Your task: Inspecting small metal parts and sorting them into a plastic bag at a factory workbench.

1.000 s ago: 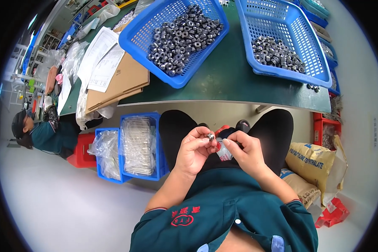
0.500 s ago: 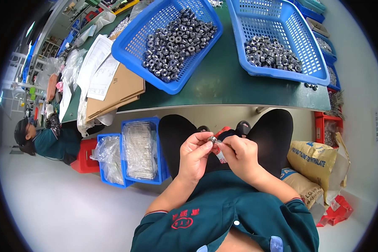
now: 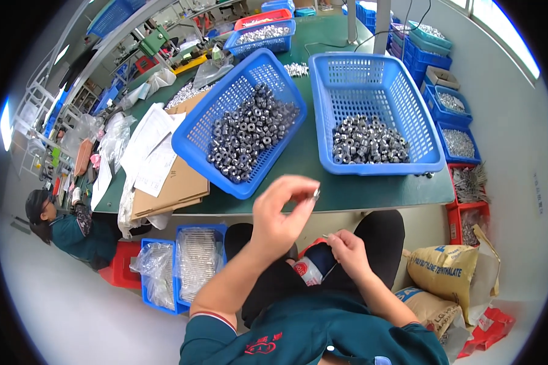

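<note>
My left hand [image 3: 280, 216] is raised near the table's front edge, thumb and fingertips pinching a small shiny metal collar [image 3: 316, 193]. Lower and to the right, over my lap, my right hand [image 3: 349, 250] is closed on a thin short rod-like tool [image 3: 326, 236], most of it hidden by the fingers. Beyond the left hand, a tilted blue perforated basket [image 3: 192, 159] holds a heap of dark metal collars [image 3: 249, 129]. A second blue basket [image 3: 380, 168] to the right holds more metal collars [image 3: 370, 141].
Papers [image 3: 155, 161] and flat cardboard [image 3: 176, 190] lie left on the green table [image 3: 323, 198]. Blue bins [image 3: 201, 261] with bagged metal parts stand on the floor. Sacks [image 3: 441, 267] lie at right, beneath stacked parts bins [image 3: 456, 143]. A co-worker [image 3: 82, 228] sits far left.
My hands have come apart. The left has moved up and forward toward the baskets with the metal collar, while the right stays low over the lap. The view has tilted up.
</note>
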Motion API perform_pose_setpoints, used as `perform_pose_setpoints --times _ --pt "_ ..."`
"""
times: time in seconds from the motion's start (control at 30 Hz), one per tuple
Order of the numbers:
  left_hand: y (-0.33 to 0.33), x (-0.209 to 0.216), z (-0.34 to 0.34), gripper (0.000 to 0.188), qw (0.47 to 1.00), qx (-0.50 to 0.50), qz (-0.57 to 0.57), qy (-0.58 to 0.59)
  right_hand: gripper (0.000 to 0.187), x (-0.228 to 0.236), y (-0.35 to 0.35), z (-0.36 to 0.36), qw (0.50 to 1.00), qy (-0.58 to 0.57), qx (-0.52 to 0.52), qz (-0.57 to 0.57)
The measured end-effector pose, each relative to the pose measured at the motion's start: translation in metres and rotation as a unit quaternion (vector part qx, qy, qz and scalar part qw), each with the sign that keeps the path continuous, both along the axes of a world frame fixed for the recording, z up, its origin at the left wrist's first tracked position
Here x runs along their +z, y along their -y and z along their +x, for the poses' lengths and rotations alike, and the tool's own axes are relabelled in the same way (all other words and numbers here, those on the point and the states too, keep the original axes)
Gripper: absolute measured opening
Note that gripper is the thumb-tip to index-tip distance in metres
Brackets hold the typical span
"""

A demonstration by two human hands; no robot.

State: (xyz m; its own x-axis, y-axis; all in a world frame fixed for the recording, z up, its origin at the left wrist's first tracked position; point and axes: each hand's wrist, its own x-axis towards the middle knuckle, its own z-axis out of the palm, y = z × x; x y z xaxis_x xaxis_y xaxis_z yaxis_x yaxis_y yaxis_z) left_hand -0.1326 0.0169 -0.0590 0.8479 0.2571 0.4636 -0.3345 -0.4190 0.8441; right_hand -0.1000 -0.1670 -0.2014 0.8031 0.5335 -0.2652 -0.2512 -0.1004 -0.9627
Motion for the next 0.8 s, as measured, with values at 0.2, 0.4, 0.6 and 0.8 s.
perform_pose_setpoints --times 0.2,0.4,0.6,0.8 --pt "-0.018 0.012 0.15 0.013 0.946 -0.035 0.321 -0.036 0.024 -0.098 0.009 -0.009 0.897 0.321 0.097 -0.288" --pt "0.004 -0.004 0.212 0.016 0.787 -0.032 0.581 -0.204 0.023 -0.111 0.008 -0.003 0.922 0.282 0.099 -0.244" --pt "-0.002 -0.003 0.179 0.026 0.904 0.059 0.406 0.118 0.024 -0.114 0.016 0.003 0.934 0.258 0.076 -0.236" --pt "-0.118 -0.012 0.121 0.011 0.905 0.295 0.307 -0.009 0.023 -0.114 0.009 0.007 0.936 0.258 0.085 -0.222"
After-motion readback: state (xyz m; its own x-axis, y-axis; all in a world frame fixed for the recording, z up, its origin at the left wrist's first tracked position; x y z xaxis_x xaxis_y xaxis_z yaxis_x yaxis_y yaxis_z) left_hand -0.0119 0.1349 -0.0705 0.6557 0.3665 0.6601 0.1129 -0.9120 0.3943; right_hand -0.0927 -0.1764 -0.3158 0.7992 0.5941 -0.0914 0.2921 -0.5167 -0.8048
